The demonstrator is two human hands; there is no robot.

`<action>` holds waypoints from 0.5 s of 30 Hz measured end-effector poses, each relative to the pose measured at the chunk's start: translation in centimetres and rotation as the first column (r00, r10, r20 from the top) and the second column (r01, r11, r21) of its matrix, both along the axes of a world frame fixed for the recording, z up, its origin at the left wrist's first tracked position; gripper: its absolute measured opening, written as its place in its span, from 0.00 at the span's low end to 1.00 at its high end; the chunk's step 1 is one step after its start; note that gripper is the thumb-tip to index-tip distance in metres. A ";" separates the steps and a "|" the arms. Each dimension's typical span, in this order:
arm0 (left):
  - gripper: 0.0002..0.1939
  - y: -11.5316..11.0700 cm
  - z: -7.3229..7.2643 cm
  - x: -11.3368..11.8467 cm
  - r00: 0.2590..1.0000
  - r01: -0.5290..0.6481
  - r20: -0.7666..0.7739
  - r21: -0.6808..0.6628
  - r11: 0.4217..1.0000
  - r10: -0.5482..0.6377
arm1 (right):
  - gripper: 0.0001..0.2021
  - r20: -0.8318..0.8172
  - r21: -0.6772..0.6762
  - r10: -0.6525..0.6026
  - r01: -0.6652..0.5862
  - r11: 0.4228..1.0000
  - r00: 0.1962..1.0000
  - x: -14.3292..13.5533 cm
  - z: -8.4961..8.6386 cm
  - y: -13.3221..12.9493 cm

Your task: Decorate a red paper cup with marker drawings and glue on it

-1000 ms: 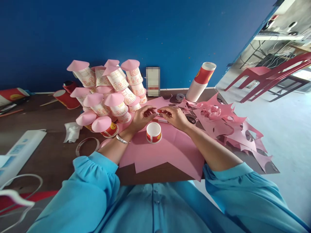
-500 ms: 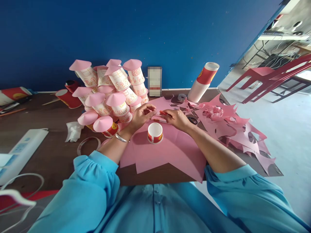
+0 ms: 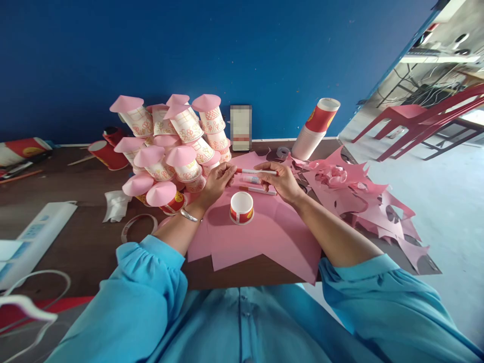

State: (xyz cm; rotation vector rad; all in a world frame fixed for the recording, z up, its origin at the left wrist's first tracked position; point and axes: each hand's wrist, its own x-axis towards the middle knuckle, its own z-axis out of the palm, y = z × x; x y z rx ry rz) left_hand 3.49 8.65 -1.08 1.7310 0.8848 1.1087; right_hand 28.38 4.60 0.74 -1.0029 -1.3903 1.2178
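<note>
A white felt-tip pen (image 3: 254, 171) with a red end lies level between my two hands, above the pink paper. My left hand (image 3: 219, 182) pinches its red end, while the fingers of my right hand (image 3: 283, 182) grip the white barrel near the other end. Below it, a second red-and-white felt-tip pen (image 3: 260, 190) rests on the sheets, beside a small clear tube-like item (image 3: 250, 179) partly behind the held pen. Closer to my body, a red and white paper cup (image 3: 242, 207) stands upright on the pink paper (image 3: 264, 237), its white inside facing up.
Drawn-on paper cups with pink cone roofs (image 3: 181, 156) are stacked at the left. A tall cup stack (image 3: 315, 128) leans near the blue wall, right of a phone (image 3: 241, 127). Pink paper scraps (image 3: 359, 191) cover the table's right side. A tape roll (image 3: 139, 228) lies left.
My left fingers have closed on the pen's red end. The pen now spans both hands, with my right hand on its barrel. The cup has stayed in place.
</note>
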 end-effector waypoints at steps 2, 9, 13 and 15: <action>0.28 -0.3 0.0 0.3 0.999 0.004 -0.042 0.026 1.000 -0.003 | 0.33 -0.161 -0.023 -0.014 0.010 1.000 0.987 -0.7 -0.1 0.0; 0.32 0.8 -1.1 0.4 0.981 -0.180 0.063 -0.044 0.983 0.183 | 0.30 -0.204 0.052 -0.193 0.208 0.977 0.960 0.9 0.8 0.6; 0.28 0.9 -1.3 0.4 0.976 -0.220 -0.005 0.000 0.976 0.220 | 0.28 -0.226 0.071 -0.276 0.299 0.952 0.934 3.2 0.9 1.4; 0.23 0.4 -1.3 1.0 0.984 -0.126 -0.115 0.112 0.986 0.138 | 0.28 -0.237 0.032 -0.273 0.288 0.957 0.932 3.4 0.5 1.7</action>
